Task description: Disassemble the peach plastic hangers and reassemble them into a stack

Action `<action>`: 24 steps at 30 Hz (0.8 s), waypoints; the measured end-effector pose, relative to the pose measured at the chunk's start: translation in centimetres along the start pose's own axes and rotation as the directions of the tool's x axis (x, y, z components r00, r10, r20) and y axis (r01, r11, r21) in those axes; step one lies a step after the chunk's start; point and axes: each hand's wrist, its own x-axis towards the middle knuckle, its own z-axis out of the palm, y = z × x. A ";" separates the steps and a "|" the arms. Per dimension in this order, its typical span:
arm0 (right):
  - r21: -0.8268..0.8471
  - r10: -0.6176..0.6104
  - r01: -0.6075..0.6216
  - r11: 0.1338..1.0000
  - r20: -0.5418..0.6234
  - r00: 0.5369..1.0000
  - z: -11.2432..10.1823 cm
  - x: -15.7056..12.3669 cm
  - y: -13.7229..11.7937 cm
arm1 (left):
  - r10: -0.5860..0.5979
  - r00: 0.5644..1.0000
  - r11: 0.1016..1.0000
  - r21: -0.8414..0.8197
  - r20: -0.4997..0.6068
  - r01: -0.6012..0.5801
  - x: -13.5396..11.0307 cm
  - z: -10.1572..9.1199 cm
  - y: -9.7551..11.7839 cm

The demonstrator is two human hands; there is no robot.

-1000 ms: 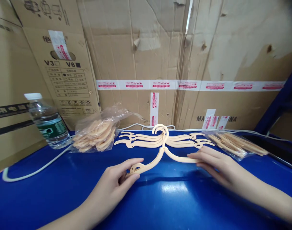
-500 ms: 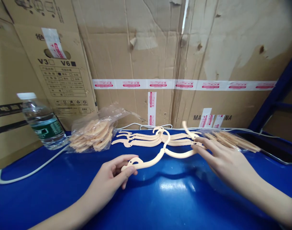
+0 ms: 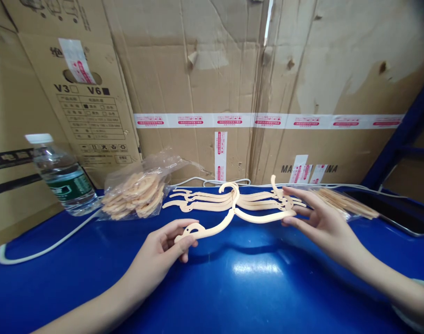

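A cream plastic clothes hanger (image 3: 221, 226) with a curved hook is held up over the blue table. My left hand (image 3: 168, 248) pinches its left end, where a small looped notch shows. At the other end, my right hand (image 3: 318, 220) has thumb and fingers closed on the hanger's right arm. A short upright piece sticks up beside those fingers. Behind the held one, several similar hangers (image 3: 212, 204) lie in a row on the table, partly hidden by it and by my right hand.
On the left stand a water bottle (image 3: 67, 183) and a clear bag of cream parts (image 3: 135, 195). To the right lie a bag of thin cream strips (image 3: 347, 202) and a dark phone-like slab (image 3: 382, 213). A white cable (image 3: 45, 254) crosses the blue table (image 3: 212, 297). Cardboard (image 3: 198, 83) walls the back.
The hanger has tilted slightly, its middle and hook shifting a little to the left. My right hand has turned and moved right, its fingers now gripping the right end from the side.
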 end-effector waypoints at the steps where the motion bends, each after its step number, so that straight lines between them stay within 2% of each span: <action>1: 0.027 0.015 -0.014 1.000 -0.008 1.000 0.1 0.0 -0.1 | 0.002 1.000 1.000 0.001 -0.004 -0.002 0.0 0.0 0.0; 5: 0.165 0.105 -0.102 0.981 -0.014 0.994 0.2 -0.1 -0.7 | 0.005 1.000 1.000 -0.010 -0.001 -0.005 0.1 -0.1 0.0; 8: 0.230 0.124 -0.127 0.965 0.026 0.992 0.2 -0.2 -1.1 | 0.002 1.000 1.000 -0.026 0.001 -0.002 0.1 -0.1 0.1; 13: 0.111 0.065 -0.079 0.991 0.124 0.990 0.4 -0.5 -1.5 | -0.009 0.999 0.997 -0.083 -0.037 0.006 0.0 0.0 -0.1; 18: 0.065 0.063 -0.077 0.995 0.201 0.978 -0.3 -0.2 -1.8 | -0.070 0.991 0.972 -0.229 -0.111 0.044 -0.1 0.3 0.1; 21: 0.085 0.107 -0.131 0.988 0.243 0.964 -0.3 0.0 -2.0 | -0.066 0.991 0.965 -0.259 -0.114 0.034 -0.2 0.5 0.6; 24: 0.188 0.189 -0.254 0.949 0.306 0.933 0.6 -0.3 -2.5 | -0.025 0.998 0.975 -0.223 -0.055 0.012 -0.5 0.9 1.1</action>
